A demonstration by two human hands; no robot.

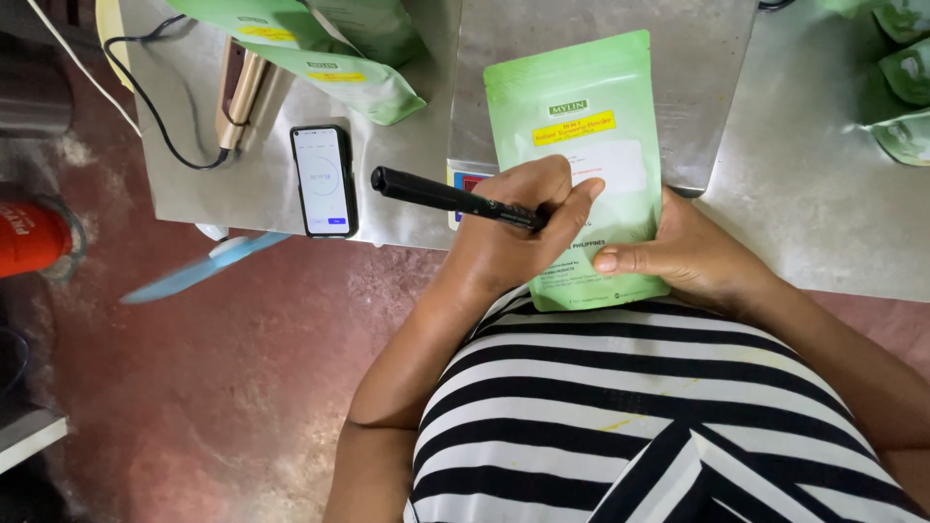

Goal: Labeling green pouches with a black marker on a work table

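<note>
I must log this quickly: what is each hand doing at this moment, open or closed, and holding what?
Left hand: closed on a black pen, tip on the pouch.
Right hand: closed on the green pouch, holding its lower edge.

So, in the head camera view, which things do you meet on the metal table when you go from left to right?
Black cable → phone → black pen in the left hand → green pouch → right hand → more green pouches at the right edge of the metal table.
</note>
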